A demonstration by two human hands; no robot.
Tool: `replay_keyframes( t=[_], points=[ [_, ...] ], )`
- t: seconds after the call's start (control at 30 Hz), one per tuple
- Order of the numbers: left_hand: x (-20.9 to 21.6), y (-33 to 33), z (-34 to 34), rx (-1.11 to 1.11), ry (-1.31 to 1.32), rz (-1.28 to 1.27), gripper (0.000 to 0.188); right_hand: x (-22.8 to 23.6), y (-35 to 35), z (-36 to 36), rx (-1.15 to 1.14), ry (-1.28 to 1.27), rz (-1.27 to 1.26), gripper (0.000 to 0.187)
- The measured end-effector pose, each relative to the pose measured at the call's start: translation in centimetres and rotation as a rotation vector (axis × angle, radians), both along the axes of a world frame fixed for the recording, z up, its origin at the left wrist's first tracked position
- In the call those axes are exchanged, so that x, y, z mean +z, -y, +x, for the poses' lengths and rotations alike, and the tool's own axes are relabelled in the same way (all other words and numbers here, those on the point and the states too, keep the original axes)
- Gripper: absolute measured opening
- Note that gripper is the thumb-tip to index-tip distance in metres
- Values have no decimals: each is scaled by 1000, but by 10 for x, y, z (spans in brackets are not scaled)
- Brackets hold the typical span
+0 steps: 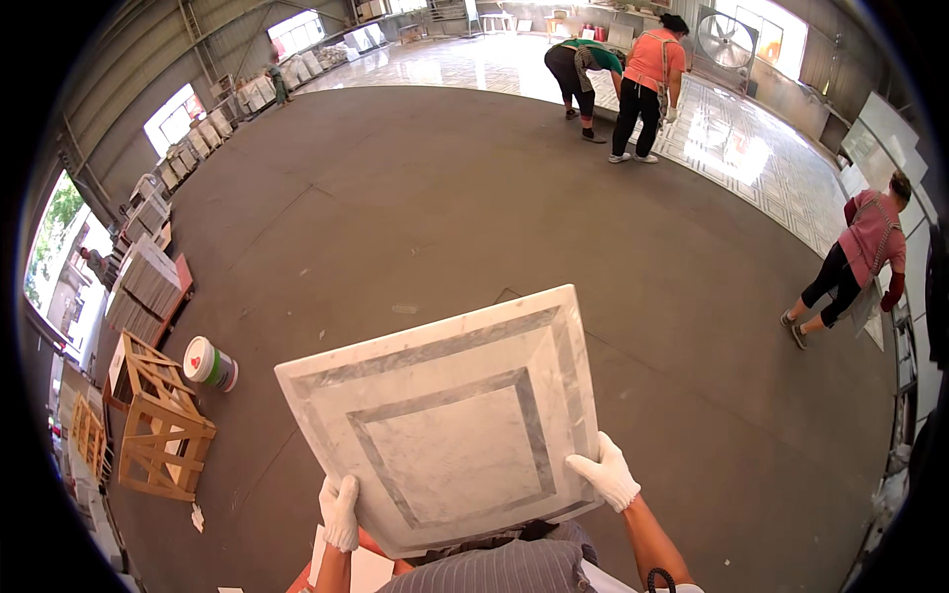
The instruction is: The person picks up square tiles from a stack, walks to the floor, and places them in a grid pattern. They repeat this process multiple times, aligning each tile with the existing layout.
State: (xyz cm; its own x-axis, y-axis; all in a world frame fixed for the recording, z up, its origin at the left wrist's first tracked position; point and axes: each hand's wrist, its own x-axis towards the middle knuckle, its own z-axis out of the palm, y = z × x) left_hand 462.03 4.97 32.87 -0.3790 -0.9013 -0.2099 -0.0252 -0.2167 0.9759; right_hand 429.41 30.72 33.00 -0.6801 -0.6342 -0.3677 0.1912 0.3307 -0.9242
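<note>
The slab [450, 435], pale marble with a grey border and an inner grey frame, is held above the grey floor [395, 208] in front of the striped apron [504, 571]; whether its near edge touches the cloth, I cannot tell. The left hand [339, 514] grips the slab's left edge near the close corner, and the right hand [605, 472] grips its right edge a little farther out, thumb on the face; most of the fingers are hidden behind. To hold it well, I would keep both grips firm and level, let the covered fingers bear the weight, and keep the corners clear of knocks, since stone like this probably chips easily. Counted: one slab, two gloved hands, one apron. Left of the slab stand one bucket [211, 364] and two wooden crates, the near one [163, 425] and a smaller one [91, 435] beyond it. Five other people show: two side by side [583, 84] [649, 89] beyond the slab, one [865, 247] to its right, and two small figures [279, 79] [96, 265] far off to its left. One fan [725, 40] stands beyond it, farther right.
</note>
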Motion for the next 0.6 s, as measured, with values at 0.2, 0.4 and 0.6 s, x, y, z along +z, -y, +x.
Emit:
replay_keyframes(
  t=[0.2,0.4,0.6],
  points=[
    [20,110,-145,-170,52,-84,32,11,61,-76,-239,-16,-98,43],
    [37,203,-256,-378,106,-42,41,27,106,-129,-385,-29,-117,46],
    [51,257,-353,-477,126,-58,43,43,159,-174,-527,-28,-124,52]
  ],
)
